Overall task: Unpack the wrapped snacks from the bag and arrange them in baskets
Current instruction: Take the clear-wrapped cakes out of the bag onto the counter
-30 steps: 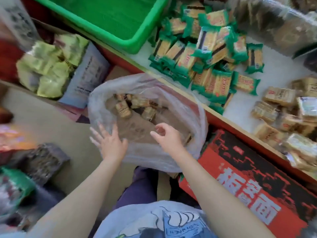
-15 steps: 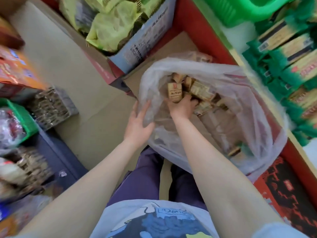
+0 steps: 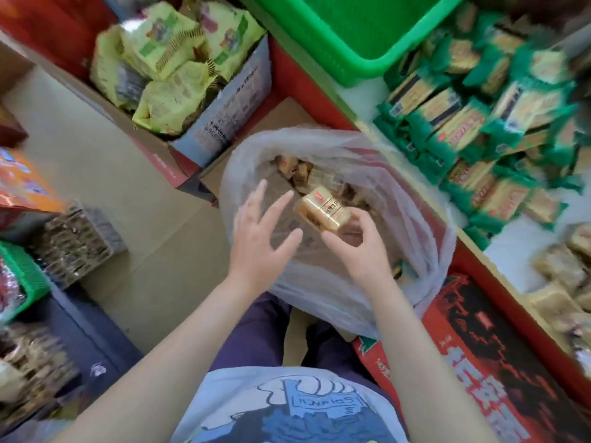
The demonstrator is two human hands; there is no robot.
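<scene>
1. The right hand (image 3: 364,247) pinches a gold-wrapped snack pack (image 3: 323,208) between thumb and curled fingers, above the mouth of the clear plastic bag (image 3: 412,219).
2. The left hand (image 3: 259,238) hovers beside the pack with its fingers spread apart, holding nothing.
3. More packs (image 3: 295,169) lie deep in the bag, half veiled by its film.
4. The green basket (image 3: 351,36) is cut off at the top edge.
5. The green-wrapped snacks (image 3: 473,129) on the shelf are blurred, and their print is unreadable.
</scene>
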